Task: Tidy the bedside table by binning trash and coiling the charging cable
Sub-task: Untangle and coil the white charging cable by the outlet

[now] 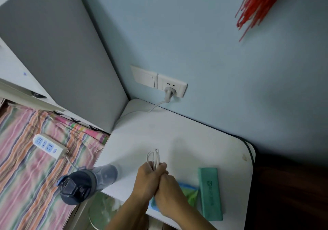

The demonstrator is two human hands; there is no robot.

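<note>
A thin white charging cable (pixel 154 157) is bundled into several loops that stick up above my fists. My left hand (pixel 148 180) and my right hand (pixel 167 192) are pressed together over the front of the white bedside table (pixel 177 132), both shut on the looped cable. A bin (pixel 101 212) with a clear liner shows below the table's front left edge, partly hidden by my left forearm.
A dark blue water bottle (pixel 85 181) stands at the table's front left corner. A green box (pixel 210 192) and a blue-green packet (pixel 190 190) lie at the front right. A plug (pixel 169 93) sits in the wall socket; a power strip (pixel 48 145) lies on the striped bedding.
</note>
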